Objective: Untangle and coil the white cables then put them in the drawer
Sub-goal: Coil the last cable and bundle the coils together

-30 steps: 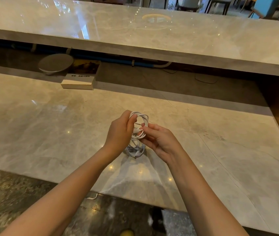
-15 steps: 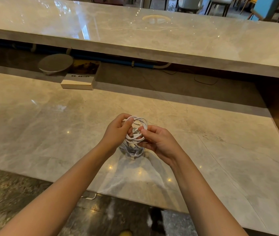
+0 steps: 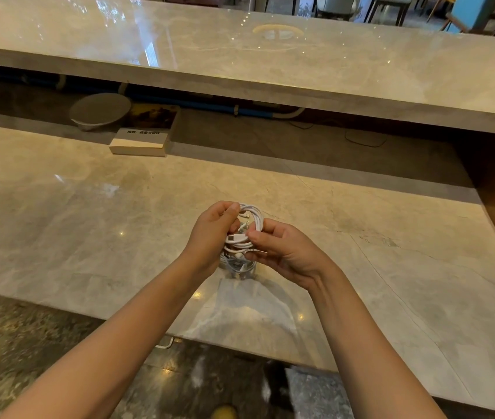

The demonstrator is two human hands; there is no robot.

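Left hand point(image 3: 214, 237) and right hand point(image 3: 282, 252) both gripping tangled white cable bundle point(image 3: 244, 237), held above glossy beige marble counter point(image 3: 89, 231)

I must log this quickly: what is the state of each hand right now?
Left hand: fingers curled, holds the white cables.
Right hand: fingers curled, pinches the same white cables.
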